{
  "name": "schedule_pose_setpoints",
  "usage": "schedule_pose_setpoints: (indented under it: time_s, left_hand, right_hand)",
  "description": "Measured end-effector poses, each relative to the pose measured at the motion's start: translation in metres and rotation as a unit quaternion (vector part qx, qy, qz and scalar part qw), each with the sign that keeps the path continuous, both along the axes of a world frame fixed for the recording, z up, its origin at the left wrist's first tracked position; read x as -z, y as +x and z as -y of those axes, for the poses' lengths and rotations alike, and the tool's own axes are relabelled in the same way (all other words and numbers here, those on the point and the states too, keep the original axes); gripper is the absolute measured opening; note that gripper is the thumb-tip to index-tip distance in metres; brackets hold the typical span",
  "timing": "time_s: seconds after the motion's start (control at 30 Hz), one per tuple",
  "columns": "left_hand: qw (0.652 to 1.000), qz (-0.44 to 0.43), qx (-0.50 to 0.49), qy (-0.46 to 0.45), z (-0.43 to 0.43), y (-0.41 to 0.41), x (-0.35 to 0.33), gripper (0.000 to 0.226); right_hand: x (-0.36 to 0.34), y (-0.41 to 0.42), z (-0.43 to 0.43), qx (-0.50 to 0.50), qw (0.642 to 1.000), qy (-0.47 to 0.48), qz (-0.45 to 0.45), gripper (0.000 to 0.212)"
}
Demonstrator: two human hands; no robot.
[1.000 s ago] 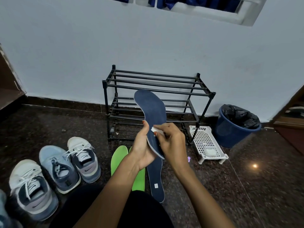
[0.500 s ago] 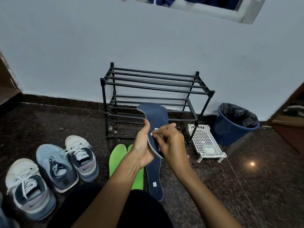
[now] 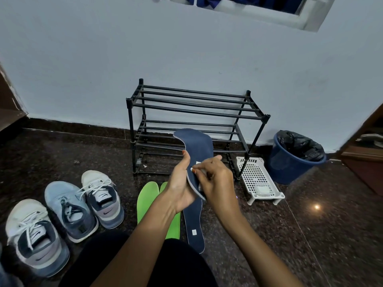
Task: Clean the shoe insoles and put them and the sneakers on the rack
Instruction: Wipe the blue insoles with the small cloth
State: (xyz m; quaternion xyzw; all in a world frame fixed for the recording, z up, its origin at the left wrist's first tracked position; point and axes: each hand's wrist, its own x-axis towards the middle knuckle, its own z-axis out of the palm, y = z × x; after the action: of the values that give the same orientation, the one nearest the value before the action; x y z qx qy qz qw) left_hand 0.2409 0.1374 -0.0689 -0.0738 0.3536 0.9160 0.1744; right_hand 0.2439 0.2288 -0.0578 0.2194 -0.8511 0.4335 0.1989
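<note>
Held item: one navy insole (image 3: 199, 146), raised in front of the rack (image 3: 186, 100), not touching it. The left hand (image 3: 180, 189) has a closed grip, thumb and fingers wrapped round the insole's heel half. The right hand (image 3: 217, 181) has a pinched grip, fingertips pressing a small white piece (image 3: 198, 163), apparently a wipe, against the insole's upper face.

Change noted: a second ago the insole's toe stood as high as the rack's top tier; it now reaches only the lower tier and is curled over. The right hand stays pressed at mid-length.

Assessment: wiping of this insole is in progress; nothing has been racked.

Outstanding: the second navy insole (image 3: 194, 230) and the green insoles (image 3: 147, 199) lie on the floor in front of the rack, and the sneakers (image 3: 101, 199) stand to its front-left. All rack tiers are bare.
</note>
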Motion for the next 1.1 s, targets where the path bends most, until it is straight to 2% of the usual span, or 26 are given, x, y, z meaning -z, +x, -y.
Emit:
schedule_pose_setpoints:
  time_s: [0.27,0.5,0.8,1.1]
  left_hand:
    - [0.999,-0.007,-0.008,-0.037,0.003,-0.002,0.003,0.079]
    - [1.000,0.015,-0.021,0.002,-0.005,0.003,0.000,0.076]
    - [1.000,-0.005,0.011,-0.015,0.001,0.002,0.001,0.077]
    - [1.000,-0.012,0.020,0.018,-0.002,0.004,-0.002,0.079]
  right_hand:
    - [0.008,0.013,0.001,-0.025,0.999,-0.012,0.021,0.012]
    - [-0.008,-0.003,0.001,0.011,1.000,0.005,-0.002,0.010]
    - [0.002,0.014,0.000,-0.021,0.999,-0.021,0.044,0.012]
    - [-0.003,0.002,0.003,0.008,1.000,-0.010,0.008,0.011]
